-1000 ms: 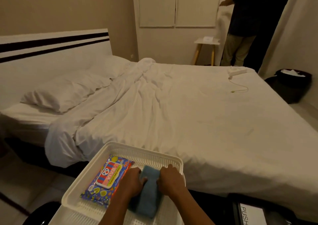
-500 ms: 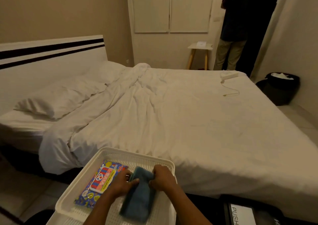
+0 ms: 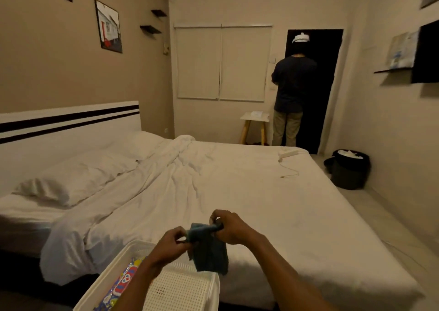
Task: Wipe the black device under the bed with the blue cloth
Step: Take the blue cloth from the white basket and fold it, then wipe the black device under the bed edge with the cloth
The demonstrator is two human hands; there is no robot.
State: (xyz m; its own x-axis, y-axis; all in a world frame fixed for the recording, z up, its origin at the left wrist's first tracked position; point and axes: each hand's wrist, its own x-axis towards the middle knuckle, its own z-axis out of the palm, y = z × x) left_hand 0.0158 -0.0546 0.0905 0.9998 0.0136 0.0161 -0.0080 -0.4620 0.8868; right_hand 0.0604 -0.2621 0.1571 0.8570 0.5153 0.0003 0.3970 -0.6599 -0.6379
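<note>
— While both hands pinch it, where's the folded blue terry cloth (image 3: 209, 251)?
— Lifted above the white perforated plastic basket's (image 3: 180, 289) far edge; left hand (image 3: 172, 243) and right hand (image 3: 231, 227) closed on its top. Black device: unseen. Best to fold it flat before crouching.

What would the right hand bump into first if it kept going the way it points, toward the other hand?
Most likely the left hand. The right hand points leftward across the blue cloth that both hands pinch, with only a short stretch of cloth between them. Depth is hard to judge from this single view.
</note>
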